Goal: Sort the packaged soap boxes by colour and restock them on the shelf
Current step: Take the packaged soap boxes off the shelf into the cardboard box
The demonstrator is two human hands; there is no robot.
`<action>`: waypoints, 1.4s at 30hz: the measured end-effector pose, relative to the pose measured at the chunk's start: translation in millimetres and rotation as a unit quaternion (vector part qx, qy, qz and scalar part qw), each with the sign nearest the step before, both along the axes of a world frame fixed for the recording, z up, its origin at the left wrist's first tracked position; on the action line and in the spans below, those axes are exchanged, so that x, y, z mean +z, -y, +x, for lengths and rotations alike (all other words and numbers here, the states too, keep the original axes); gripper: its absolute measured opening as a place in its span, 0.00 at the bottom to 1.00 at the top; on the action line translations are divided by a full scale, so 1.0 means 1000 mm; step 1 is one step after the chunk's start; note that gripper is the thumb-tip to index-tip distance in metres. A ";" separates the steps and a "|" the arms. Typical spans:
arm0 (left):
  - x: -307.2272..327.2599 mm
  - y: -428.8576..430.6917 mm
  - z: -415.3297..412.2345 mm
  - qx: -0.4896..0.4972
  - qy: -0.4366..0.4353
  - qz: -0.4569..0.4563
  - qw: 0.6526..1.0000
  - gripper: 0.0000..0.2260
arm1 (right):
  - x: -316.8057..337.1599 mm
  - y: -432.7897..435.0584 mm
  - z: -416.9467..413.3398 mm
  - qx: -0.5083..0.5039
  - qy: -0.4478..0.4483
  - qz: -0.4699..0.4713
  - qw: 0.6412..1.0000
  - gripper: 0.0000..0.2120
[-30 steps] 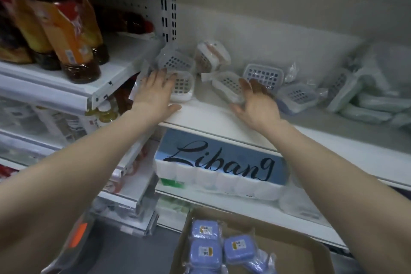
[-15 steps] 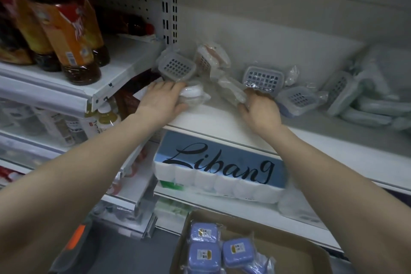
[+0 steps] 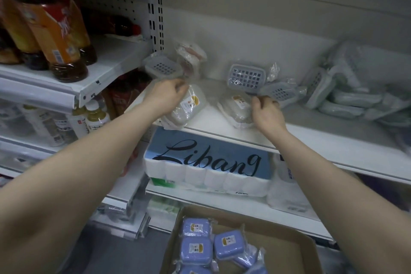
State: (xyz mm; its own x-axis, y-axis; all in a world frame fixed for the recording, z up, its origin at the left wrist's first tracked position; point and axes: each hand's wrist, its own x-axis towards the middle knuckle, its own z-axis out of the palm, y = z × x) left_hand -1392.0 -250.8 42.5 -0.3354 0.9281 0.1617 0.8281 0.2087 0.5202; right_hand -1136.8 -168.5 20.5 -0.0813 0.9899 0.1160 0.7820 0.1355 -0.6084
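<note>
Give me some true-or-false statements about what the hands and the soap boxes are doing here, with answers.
1. The cardboard box below the shelves holds blue soap boxes. True.
2. The left hand grips a wrapped whitish soap box at the front edge of the shelf. True.
3. The right hand reaches into the cardboard box. False: it grips a second whitish soap box on the shelf.
4. The Libang pack shares the shelf with the hands. False: it sits one shelf lower.
5. Bottles stand on a shelf to the left. True.
</note>
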 end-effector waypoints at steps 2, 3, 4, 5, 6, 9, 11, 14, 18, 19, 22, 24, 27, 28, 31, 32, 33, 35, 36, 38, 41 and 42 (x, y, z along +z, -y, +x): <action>0.002 0.000 -0.001 0.023 -0.086 0.011 0.996 0.18 | -0.005 0.006 -0.005 0.057 0.068 0.012 0.996 0.31; 0.002 0.001 0.001 0.029 -0.127 0.003 0.992 0.18 | -0.009 0.007 -0.008 0.078 0.121 0.020 0.989 0.34; 0.001 0.002 0.003 0.027 -0.159 -0.017 0.987 0.20 | -0.012 0.009 -0.011 0.089 0.168 0.031 0.981 0.37; -0.002 0.003 0.004 0.022 -0.179 -0.042 0.983 0.23 | -0.014 0.010 -0.013 0.092 0.199 0.042 0.975 0.38; -0.007 0.005 0.005 0.014 -0.189 -0.068 0.980 0.28 | -0.015 0.011 -0.015 0.088 0.211 0.051 0.972 0.37; -0.019 0.011 0.005 -0.017 -0.191 -0.112 0.975 0.38 | -0.017 0.012 -0.016 0.071 0.191 0.063 0.977 0.34; -0.023 0.018 0.007 -0.025 -0.194 -0.110 0.974 0.39 | -0.018 0.016 -0.010 0.072 0.170 0.078 0.980 0.33; -0.029 0.033 0.018 -0.030 -0.193 -0.063 0.979 0.40 | -0.019 0.032 0.006 0.096 0.141 0.114 0.979 0.37; -0.046 0.063 0.047 -0.037 -0.179 0.013 0.983 0.42 | -0.027 0.063 0.035 0.134 0.103 0.174 0.970 0.39; -0.053 0.073 0.056 -0.037 -0.174 0.029 0.984 0.42 | -0.032 0.070 0.044 0.139 0.100 0.188 0.967 0.39; -0.075 0.101 0.081 -0.035 -0.152 0.052 0.986 0.42 | -0.053 0.092 0.076 0.148 0.102 0.227 0.957 0.36; -0.097 0.120 0.098 -0.045 -0.131 0.056 0.989 0.42 | -0.072 0.106 0.098 0.154 0.106 0.259 0.948 0.35; -0.142 0.149 0.125 -0.059 -0.089 0.039 0.994 0.41 | -0.111 0.129 0.126 0.190 0.100 0.285 0.934 0.34; -0.158 0.158 0.135 -0.057 -0.074 0.021 0.995 0.41 | -0.127 0.137 0.135 0.208 0.097 0.283 0.931 0.34; -0.209 0.184 0.158 -0.058 -0.048 -0.048 0.996 0.41 | -0.179 0.161 0.162 0.256 0.115 0.227 0.933 0.35; -0.226 0.192 0.164 -0.057 -0.041 -0.074 0.995 0.41 | -0.197 0.168 0.169 0.263 0.121 0.197 0.937 0.35; -0.242 0.199 0.169 -0.053 -0.036 -0.098 0.993 0.41 | -0.215 0.173 0.177 0.266 0.125 0.168 0.941 0.36; -0.273 0.210 0.175 -0.046 -0.038 -0.133 0.989 0.41 | -0.250 0.179 0.189 0.263 0.131 0.110 0.949 0.35; -0.288 0.213 0.176 -0.045 -0.040 -0.150 0.987 0.42 | -0.267 0.180 0.194 0.260 0.139 0.078 0.952 0.35; -0.316 0.217 0.177 -0.044 -0.042 -0.186 0.981 0.41 | -0.296 0.180 0.200 0.250 0.159 0.013 0.955 0.36; -0.357 0.212 0.176 -0.055 -0.062 -0.202 0.976 0.39 | -0.334 0.175 0.201 0.231 0.187 -0.045 0.954 0.37; -0.369 0.208 0.175 -0.063 -0.070 -0.201 0.975 0.38 | -0.345 0.172 0.199 0.228 0.191 -0.050 0.954 0.38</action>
